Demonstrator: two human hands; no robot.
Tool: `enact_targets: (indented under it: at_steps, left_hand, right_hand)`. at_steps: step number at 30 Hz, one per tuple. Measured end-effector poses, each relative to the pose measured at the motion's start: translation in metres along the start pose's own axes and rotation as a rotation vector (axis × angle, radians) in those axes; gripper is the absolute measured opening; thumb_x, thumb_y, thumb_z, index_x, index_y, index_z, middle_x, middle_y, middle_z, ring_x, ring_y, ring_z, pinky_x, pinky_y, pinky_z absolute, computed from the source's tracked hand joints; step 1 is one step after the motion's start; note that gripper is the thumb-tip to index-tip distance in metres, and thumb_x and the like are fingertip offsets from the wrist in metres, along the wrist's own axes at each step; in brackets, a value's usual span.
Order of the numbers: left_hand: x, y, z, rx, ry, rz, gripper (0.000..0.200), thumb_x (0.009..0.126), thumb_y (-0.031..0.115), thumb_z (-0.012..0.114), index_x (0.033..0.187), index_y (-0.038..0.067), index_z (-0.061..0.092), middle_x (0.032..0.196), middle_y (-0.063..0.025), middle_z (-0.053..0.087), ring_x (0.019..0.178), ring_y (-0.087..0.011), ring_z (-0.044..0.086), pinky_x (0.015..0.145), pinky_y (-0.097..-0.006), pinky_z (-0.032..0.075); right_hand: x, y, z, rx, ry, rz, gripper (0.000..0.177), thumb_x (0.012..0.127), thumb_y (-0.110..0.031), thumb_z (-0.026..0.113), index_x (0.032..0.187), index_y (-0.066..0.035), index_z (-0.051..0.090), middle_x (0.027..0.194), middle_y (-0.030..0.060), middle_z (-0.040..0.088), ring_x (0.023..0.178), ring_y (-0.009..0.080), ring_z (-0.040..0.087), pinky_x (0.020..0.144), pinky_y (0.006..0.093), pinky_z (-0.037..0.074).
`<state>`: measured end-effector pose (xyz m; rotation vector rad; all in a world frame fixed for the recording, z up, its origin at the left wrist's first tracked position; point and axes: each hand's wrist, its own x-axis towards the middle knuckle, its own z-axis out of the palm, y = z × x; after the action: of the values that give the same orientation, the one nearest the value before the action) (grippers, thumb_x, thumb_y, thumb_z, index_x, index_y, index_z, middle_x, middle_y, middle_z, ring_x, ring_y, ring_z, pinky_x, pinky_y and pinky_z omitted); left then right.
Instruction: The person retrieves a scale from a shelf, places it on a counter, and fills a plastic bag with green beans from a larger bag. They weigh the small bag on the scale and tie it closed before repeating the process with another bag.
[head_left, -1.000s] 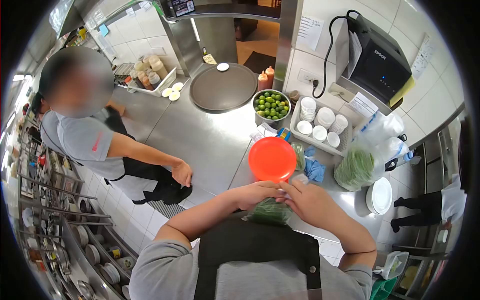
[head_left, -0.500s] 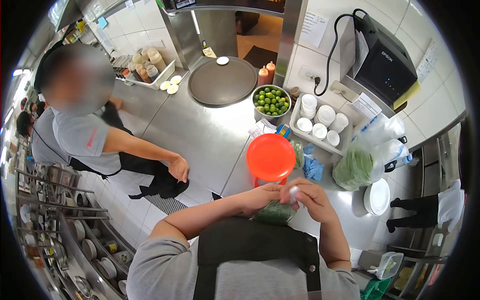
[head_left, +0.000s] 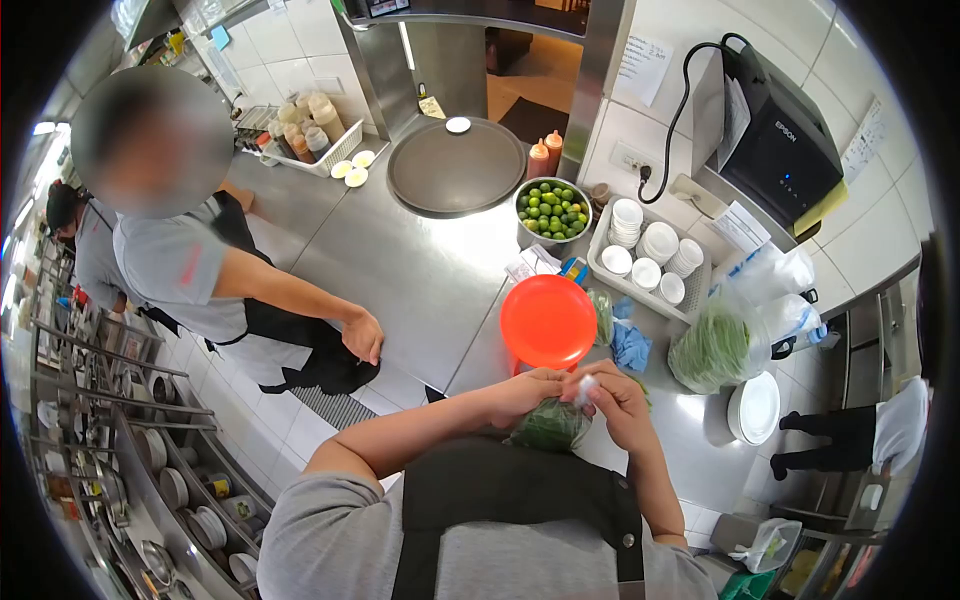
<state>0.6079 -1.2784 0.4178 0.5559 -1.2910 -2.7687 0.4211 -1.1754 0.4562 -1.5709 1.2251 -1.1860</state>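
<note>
Close to my chest hangs a clear plastic bag of green leaves (head_left: 550, 424), its top gathered between my hands. My left hand (head_left: 522, 395), at the left of the bag's neck, has its fingers closed on the plastic. On the other side, my right hand (head_left: 612, 400) pinches the twisted, whitish end of the bag. Just beyond them is a round red-orange plate or lid (head_left: 548, 321) on the steel counter. A smaller bag of greens (head_left: 601, 318) and a crumpled blue cloth (head_left: 630, 346) are to its right.
A co-worker (head_left: 180, 270) stands at the left, one hand by the counter edge. Farther back are a round dark tray (head_left: 456, 168), a bowl of limes (head_left: 552, 210) and a basket of white cups (head_left: 690, 300). A large bag of greens (head_left: 712, 345) and white plates (head_left: 753, 408) are at right.
The view has shifted slightly. My hands remain at the bag's neck, and more of the bag shows beneath them. A bit of green now shows beside my right hand.
</note>
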Motion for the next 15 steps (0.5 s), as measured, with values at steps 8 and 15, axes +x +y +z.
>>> enact_targets:
  at_steps: [8,15]
  left_hand:
    - [-0.008,0.013,-0.012,0.443,0.02,0.304,0.033,0.108,0.023,0.045,0.117,-0.002,0.065,0.111,-0.0084,0.069,0.113,-0.0169,0.059,0.1,-0.0322,0.044]
    - [-0.019,0.032,0.017,0.603,0.053,0.503,0.013,0.097,0.011,0.064,0.098,0.002,0.073,0.132,-0.0123,0.059,0.13,-0.0268,0.052,0.108,-0.04,0.041]
  right_hand:
    - [-0.013,0.002,0.009,-0.491,0.187,0.078,0.013,0.094,-0.011,0.065,0.086,-0.002,0.061,0.101,0.0106,0.052,0.092,0.023,0.05,0.081,0.0358,0.041]
    - [-0.026,0.022,-0.001,0.209,0.251,0.028,0.038,0.098,-0.04,0.063,0.079,-0.007,0.055,0.126,0.0147,0.051,0.113,0.0209,0.049,0.095,0.036,0.041]
